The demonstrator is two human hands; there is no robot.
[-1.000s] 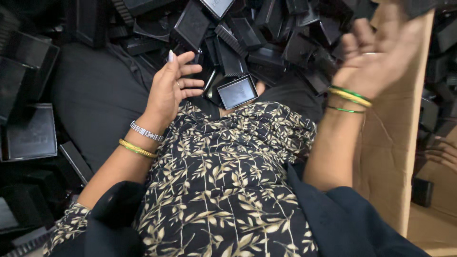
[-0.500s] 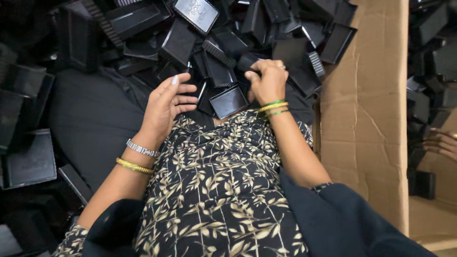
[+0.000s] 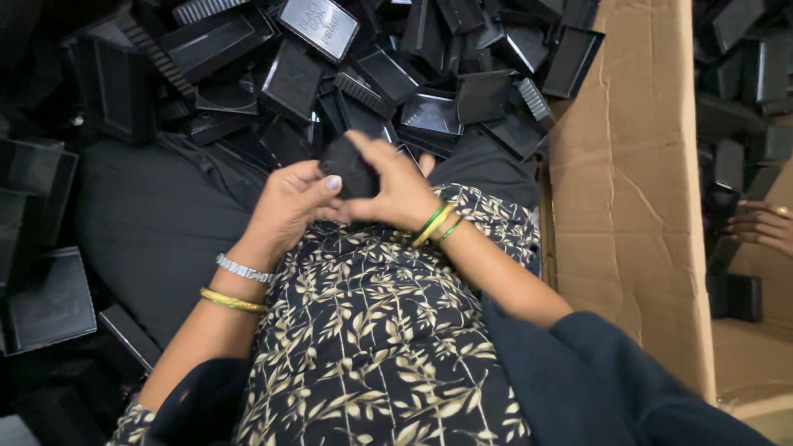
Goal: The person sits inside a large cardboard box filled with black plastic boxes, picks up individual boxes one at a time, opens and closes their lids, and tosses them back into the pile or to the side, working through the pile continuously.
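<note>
Both hands [image 3: 347, 198] grip one black box part [image 3: 349, 168] beside the cardboard box [image 3: 636, 190].

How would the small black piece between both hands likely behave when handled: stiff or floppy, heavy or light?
The black piece looks stiff: it keeps a blocky shape between the left hand and right hand. Probably light, since fingertips alone pinch it. Its matte surface suggests little slip, though detail is too dark to be sure.

a brown cardboard box [image 3: 636, 190] stands open at the right, its flap creased. a black square lid with a pale printed label [image 3: 319, 26] lies top centre.
</note>
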